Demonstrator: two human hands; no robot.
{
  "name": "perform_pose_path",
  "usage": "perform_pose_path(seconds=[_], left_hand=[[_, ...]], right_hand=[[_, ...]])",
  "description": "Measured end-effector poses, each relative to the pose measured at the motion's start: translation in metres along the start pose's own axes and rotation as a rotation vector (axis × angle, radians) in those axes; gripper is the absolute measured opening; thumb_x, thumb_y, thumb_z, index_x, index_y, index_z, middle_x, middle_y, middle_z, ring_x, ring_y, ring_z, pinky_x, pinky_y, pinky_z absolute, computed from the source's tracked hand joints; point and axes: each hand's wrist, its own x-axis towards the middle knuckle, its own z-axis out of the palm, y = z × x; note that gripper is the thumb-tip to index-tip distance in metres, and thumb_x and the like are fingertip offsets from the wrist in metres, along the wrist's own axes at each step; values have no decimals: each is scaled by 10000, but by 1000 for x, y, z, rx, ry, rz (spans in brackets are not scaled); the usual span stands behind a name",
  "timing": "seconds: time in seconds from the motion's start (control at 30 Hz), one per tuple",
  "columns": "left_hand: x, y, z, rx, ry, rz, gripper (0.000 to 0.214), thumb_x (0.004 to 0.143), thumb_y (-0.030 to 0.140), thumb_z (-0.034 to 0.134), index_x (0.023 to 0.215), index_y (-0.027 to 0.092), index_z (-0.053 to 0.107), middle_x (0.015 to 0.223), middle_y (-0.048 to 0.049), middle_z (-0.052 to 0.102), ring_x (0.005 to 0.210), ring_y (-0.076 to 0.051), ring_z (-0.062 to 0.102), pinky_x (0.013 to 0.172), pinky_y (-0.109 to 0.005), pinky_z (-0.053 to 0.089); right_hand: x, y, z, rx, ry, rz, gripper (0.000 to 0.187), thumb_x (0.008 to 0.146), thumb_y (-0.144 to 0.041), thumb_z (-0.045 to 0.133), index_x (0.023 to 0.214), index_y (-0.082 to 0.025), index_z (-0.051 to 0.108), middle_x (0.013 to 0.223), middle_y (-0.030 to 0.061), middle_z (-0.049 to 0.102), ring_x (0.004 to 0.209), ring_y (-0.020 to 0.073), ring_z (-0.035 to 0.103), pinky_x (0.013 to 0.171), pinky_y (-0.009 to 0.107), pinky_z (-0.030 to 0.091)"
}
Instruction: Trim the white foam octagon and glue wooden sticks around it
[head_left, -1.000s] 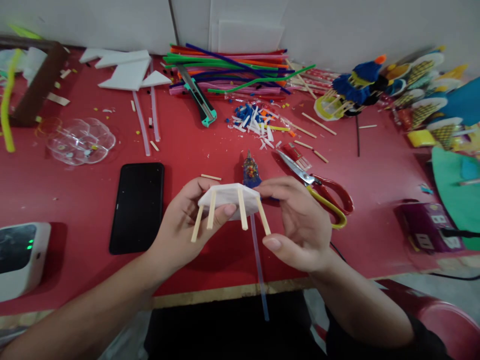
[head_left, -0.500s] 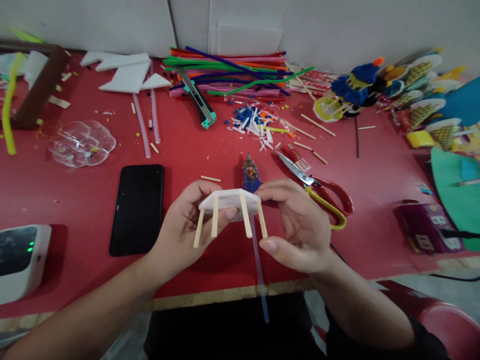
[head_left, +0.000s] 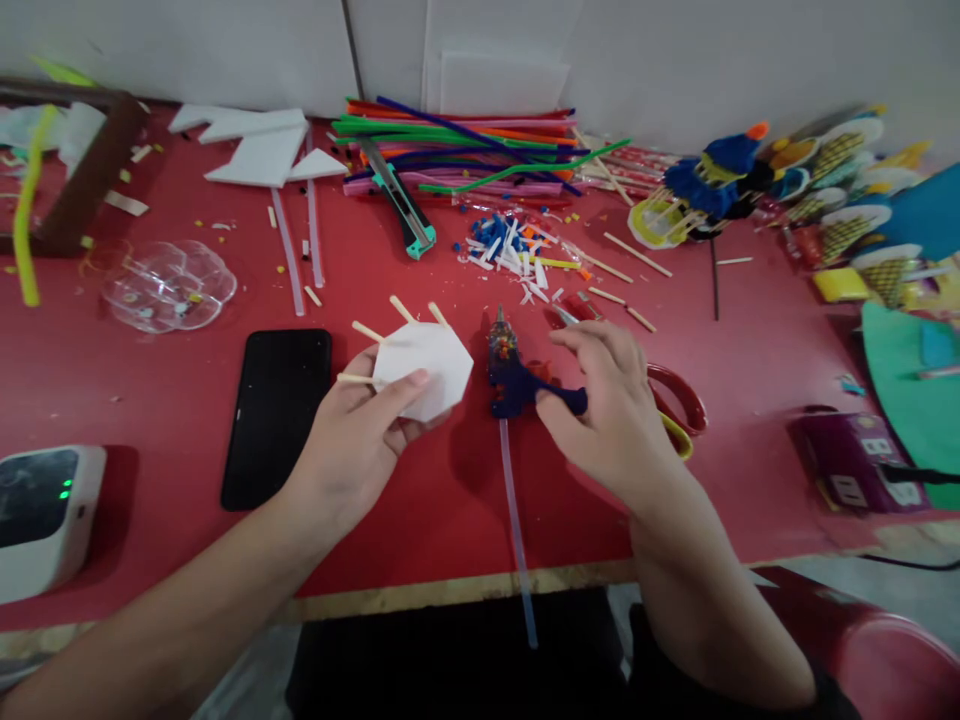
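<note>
My left hand is closed on a white foam polygon, thumb on its flat face and fingers behind. Several short wooden sticks stick out past its far and left edges. My right hand is open, fingers apart, over the handle of a blue hot glue gun; whether it touches the handle I cannot tell. The glue gun lies with its nozzle away from me, and a long clear glue stick runs from its back past the table edge. Scissors with red and yellow handles lie partly hidden behind my right hand.
Left of my hands lie a black phone and a white device. Farther back are a utility knife, colourful pipe cleaners, foam offcuts and a clear tray. Finished crafts and a purple box stand right.
My right hand has let go of the foam piece and moved over the glue gun handle. My left hand has turned the piece so its flat face shows and the sticks point away.
</note>
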Motion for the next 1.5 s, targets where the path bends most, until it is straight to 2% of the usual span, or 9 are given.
perform_pose_path(seconds=[0.17,0.3,0.4,0.5,0.7,0.97,1.17,1.3,1.5], left_hand=[[-4,4,0,-91,-63,-23,591,630,217,909,1148,249,627,1238,-73,710,1137,-291,683,868,-403,631],[-8,7,-1,-148,-195,-4,766,542,431,969,1208,273,626,1397,-91,627,1314,-378,568,963,-488,599],[-7,9,1,-202,-219,-55,558,745,542,808,1193,243,661,1425,-108,616,1368,-378,522,967,-493,593],[-3,11,2,-267,-201,-61,316,928,415,566,1129,213,700,1338,-100,682,1323,-324,575,946,-451,600],[0,11,3,-333,-99,2,272,917,215,450,945,222,720,1144,-75,763,1267,-314,620,928,-453,610],[-3,12,3,-331,-118,-52,176,830,142,522,899,210,669,1199,-63,730,1273,-284,616,940,-439,611],[-4,10,3,-280,-66,-95,135,855,92,569,831,201,644,1097,-52,757,1140,-242,691,937,-432,620],[-3,10,4,-295,10,-126,123,848,90,636,789,195,615,1037,-44,772,1049,-219,731,915,-383,629],[-2,10,3,-258,-29,-87,308,811,75,688,1085,215,680,945,-37,782,895,-184,762,821,-259,629]], right_hand=[[-2,5,-1,-198,-266,-47,482,781,-165,508,1254,-104,578,1242,191,566,1246,382,518,1090,575,441],[-1,3,-1,-290,-303,-62,479,788,-128,513,1258,-107,600,1211,194,571,1180,380,545,1019,539,489],[1,3,0,-305,-295,-54,422,782,-92,491,1181,-117,626,1121,179,610,1082,362,592,950,518,516],[2,4,1,-280,-291,-21,354,763,-83,480,1080,-131,630,1048,164,653,986,344,635,886,506,534],[2,4,2,-225,-152,-5,384,769,-142,501,1135,-129,615,1036,166,690,970,342,664,866,499,536],[2,-1,0,-93,-44,77,272,873,-340,512,1066,-183,622,974,136,711,841,308,674,704,407,512],[3,-8,-3,-2,-6,111,144,856,-291,520,949,-230,612,845,69,703,766,253,674,649,326,478],[5,-13,-5,67,71,93,89,769,-204,513,818,-242,576,672,4,623,588,184,585,562,284,439],[3,-17,-5,196,166,112,165,685,-186,539,829,-245,594,592,-53,546,507,148,528,518,278,454]])
